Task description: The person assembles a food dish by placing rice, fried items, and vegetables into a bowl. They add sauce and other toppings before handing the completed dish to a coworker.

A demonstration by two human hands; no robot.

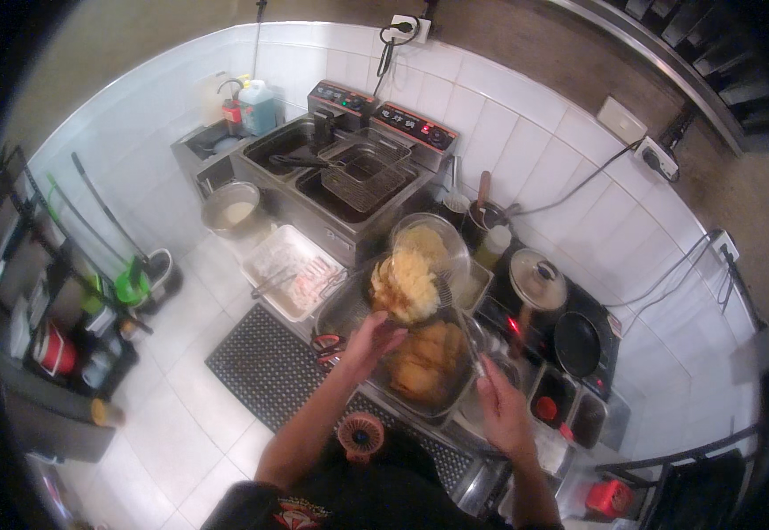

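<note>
There, our right fingers (491, 380) gripped a strainer (444, 291), fried food (407, 287) heaped above the tray (347, 309) on our bench (304, 330); our left fingers (392, 336) hung loose close by (white-tiled wall (548, 146) curving past the fryer (314, 208)!).

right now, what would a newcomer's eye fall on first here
Probably the yellow heap of food near the middle, just beyond the left hand. Next might come the golden-brown pieces below it in the picture, then the twin fryer by the tiled wall.
</note>
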